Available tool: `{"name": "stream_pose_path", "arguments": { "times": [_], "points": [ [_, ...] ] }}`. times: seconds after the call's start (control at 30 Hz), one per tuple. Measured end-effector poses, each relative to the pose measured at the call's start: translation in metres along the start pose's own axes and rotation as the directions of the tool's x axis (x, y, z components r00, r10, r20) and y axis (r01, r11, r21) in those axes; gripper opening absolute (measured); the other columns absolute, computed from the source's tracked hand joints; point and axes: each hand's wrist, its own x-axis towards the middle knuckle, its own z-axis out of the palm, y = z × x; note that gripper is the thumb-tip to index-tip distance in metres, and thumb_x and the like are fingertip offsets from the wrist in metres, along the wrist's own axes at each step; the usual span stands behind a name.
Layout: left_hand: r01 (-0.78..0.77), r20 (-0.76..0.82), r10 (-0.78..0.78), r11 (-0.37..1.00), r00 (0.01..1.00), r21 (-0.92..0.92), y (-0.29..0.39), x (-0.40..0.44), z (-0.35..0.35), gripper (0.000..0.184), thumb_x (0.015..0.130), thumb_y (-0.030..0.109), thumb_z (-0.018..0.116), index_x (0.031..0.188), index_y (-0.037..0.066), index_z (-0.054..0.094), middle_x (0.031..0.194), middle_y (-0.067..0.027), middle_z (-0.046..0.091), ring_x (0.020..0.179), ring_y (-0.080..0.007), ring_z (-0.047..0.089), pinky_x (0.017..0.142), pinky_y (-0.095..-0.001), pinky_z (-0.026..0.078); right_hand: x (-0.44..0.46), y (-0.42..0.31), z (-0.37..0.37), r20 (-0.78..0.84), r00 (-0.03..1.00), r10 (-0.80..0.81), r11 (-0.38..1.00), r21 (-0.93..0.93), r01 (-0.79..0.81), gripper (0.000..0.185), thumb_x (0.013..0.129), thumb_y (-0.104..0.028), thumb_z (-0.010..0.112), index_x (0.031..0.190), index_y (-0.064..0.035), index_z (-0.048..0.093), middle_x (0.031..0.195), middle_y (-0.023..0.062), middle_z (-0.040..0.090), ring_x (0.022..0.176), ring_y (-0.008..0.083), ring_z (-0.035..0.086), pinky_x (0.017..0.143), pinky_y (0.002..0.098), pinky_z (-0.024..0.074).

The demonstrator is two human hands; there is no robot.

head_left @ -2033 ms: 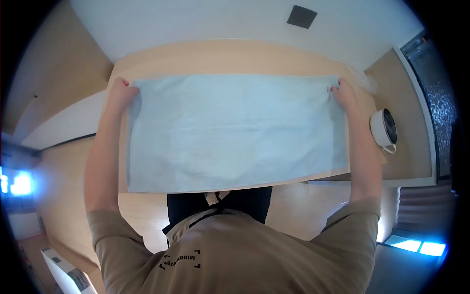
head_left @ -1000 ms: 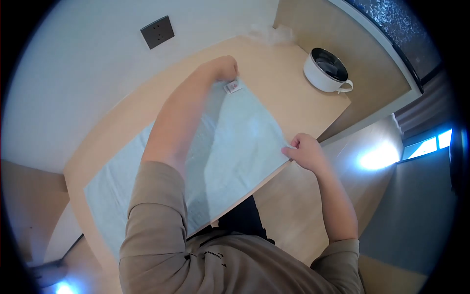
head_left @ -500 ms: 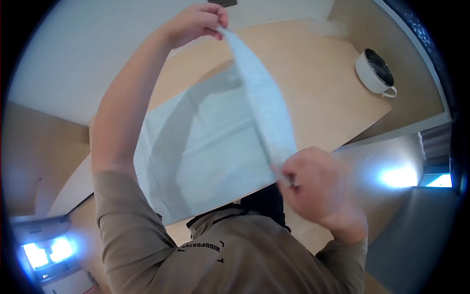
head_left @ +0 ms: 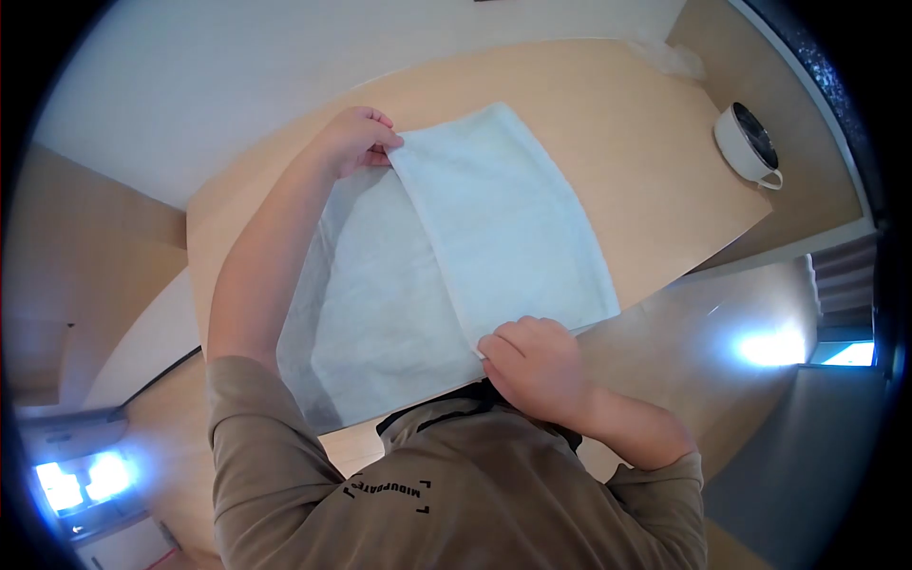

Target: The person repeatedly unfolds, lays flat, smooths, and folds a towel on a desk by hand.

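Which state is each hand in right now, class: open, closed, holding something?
Left hand: closed, holding the light blue cloth at the far corner of its folded-over end.
Right hand: closed, holding that end's near corner.

white glare [head_left: 774, 348] blooms on the floor [head_left: 679, 332], edges curved and dark.

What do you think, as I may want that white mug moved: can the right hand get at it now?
Probably yes, if the right hand lets go of the cloth; nothing stands between that hand and the white mug.
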Motion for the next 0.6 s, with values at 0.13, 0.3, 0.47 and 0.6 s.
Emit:
{"name": "stream_pose_path", "arguments": {
  "times": [0.13,0.3,0.47,0.6],
  "points": [
    [-0.038,0.014,0.038,0.999,0.999,-0.008,0.013,-0.004,-0.003,0.013,0.084,-0.003,0.067,0.087,0.005,0.057,0.087,-0.0086,0.062,0.081,-0.0216,0.065,0.07,-0.0348,0.058,0.001,-0.001,-0.029,-0.066,0.998,-0.004,0.999,0.041,0.007,0.014,0.072,-0.007,0.065,0.086,-0.0095,0.062,0.073,0.0026,0.055,0.064,0.0222,0.054,0.054,0.0362,0.0412],
    [-0.025,0.021,0.023,0.992,1.0,0.121,0.016,-0.014,-0.01,0.009,0.084,-0.003,0.066,0.084,0.003,0.06,0.085,-0.0106,0.064,0.08,-0.0224,0.066,0.07,-0.0348,0.059,0.0,-0.007,-0.03,-0.057,0.995,-0.078,0.995,0.049,0.081,0.02,0.07,-0.007,0.068,0.09,-0.0094,0.065,0.075,0.0013,0.057,0.065,0.0207,0.055,0.054,0.0345,0.0417],
    [0.061,-0.019,-0.059,0.99,0.998,0.125,0.001,-0.015,-0.012,0.009,0.083,-0.004,0.068,0.086,0.002,0.062,0.085,-0.0109,0.065,0.079,-0.023,0.067,0.068,-0.037,0.06,-0.008,-0.005,0.004,-0.08,0.988,-0.135,0.99,0.035,0.138,0.021,0.068,-0.009,0.067,0.088,-0.0092,0.064,0.077,0.0012,0.056,0.066,0.0197,0.054,0.055,0.033,0.0404],
    [0.027,-0.046,-0.017,0.972,0.999,0.232,0.009,-0.023,-0.008,0.011,0.082,-0.004,0.069,0.088,0.002,0.061,0.086,-0.0115,0.066,0.078,-0.0234,0.067,0.067,-0.0366,0.06,-0.01,-0.003,-0.003,0.028,0.994,-0.11,0.993,0.035,0.109,0.024,0.068,-0.008,0.077,0.09,-0.0106,0.068,0.081,0.0011,0.061,0.069,0.0208,0.058,0.06,0.0338,0.0438]
  ]
}}
